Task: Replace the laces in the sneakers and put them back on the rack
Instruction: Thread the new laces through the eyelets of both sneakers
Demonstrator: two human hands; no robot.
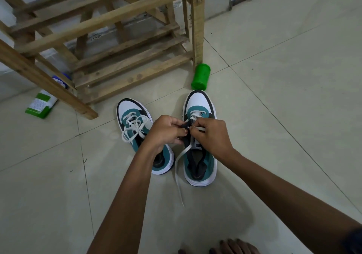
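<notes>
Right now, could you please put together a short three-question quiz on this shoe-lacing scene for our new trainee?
1. True or false: the left sneaker already has its white lace tied in a bow.
2. Which object lies on the floor just beyond the toe of the right sneaker? A) green cylindrical container B) green and white packet C) a brush
3. What are the left hand and right hand working on?

Key
1. True.
2. A.
3. The lace at the right sneaker's eyelets, its loose end trailing on the tiled floor; the wooden rack stands behind.
</notes>
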